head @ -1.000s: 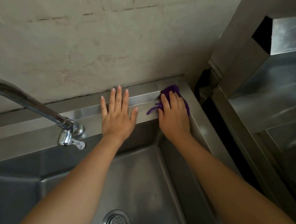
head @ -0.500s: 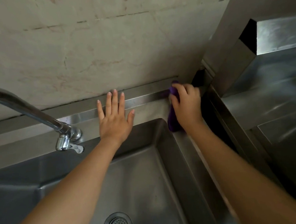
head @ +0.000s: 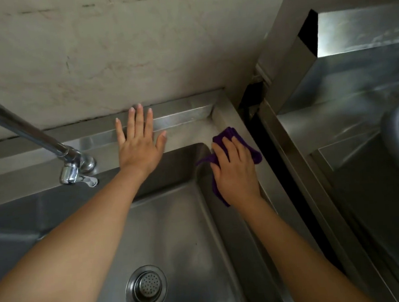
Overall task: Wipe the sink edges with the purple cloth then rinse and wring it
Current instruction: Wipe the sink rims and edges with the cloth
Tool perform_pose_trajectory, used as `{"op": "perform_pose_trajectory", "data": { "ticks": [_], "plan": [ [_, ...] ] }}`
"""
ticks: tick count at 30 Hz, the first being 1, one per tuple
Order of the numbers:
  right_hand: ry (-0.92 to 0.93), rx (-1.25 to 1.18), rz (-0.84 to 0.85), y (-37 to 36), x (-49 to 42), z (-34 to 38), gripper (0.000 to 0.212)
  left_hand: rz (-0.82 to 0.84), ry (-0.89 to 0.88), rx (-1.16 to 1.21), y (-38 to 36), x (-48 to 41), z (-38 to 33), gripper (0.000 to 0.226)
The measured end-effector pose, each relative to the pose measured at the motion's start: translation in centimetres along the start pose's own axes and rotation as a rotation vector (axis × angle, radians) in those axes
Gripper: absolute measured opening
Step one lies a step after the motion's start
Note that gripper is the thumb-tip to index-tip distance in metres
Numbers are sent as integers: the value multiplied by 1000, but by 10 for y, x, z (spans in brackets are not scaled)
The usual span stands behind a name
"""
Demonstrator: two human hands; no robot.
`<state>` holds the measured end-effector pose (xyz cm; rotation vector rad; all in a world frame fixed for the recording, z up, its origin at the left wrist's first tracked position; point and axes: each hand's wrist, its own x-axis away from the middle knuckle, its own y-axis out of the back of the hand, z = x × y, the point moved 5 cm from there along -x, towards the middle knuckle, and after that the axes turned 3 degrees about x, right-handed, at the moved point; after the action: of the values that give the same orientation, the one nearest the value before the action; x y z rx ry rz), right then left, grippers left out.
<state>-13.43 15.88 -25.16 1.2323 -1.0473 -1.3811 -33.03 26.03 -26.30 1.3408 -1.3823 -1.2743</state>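
Observation:
The purple cloth [head: 254,155] lies bunched on the right rim of the steel sink [head: 226,115], just below the back right corner. My right hand [head: 236,174] covers it, fingers bent over the cloth and holding it down on the rim; part of the cloth hangs over the inner wall. My left hand [head: 139,147] rests flat with spread fingers on the back rim, to the left of the cloth.
A chrome faucet [head: 46,141] arches in from the left over the basin, and a strainer drain [head: 146,288] sits in the basin floor. A dark gap [head: 283,167] separates the sink from a steel counter [head: 347,102] on the right. A wall rises behind.
My right hand slid the cloth from the back rim round the back right corner and down onto the right rim. My left hand stayed flat on the back rim.

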Motion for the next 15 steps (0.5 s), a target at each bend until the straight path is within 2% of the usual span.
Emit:
{"op": "perform_pose_trajectory", "data": {
  "ticks": [8,12,15],
  "plan": [
    [-117,-38,-25,1,33,5,48,36,-1,59,5,8,5,63],
    [-2,-99,46,-3,-11,15,49,43,17,13,4,32,14,65],
    [-3,-197,152,-10,-53,28,51,54,78,26,4,47,21,66]
  ]
}}
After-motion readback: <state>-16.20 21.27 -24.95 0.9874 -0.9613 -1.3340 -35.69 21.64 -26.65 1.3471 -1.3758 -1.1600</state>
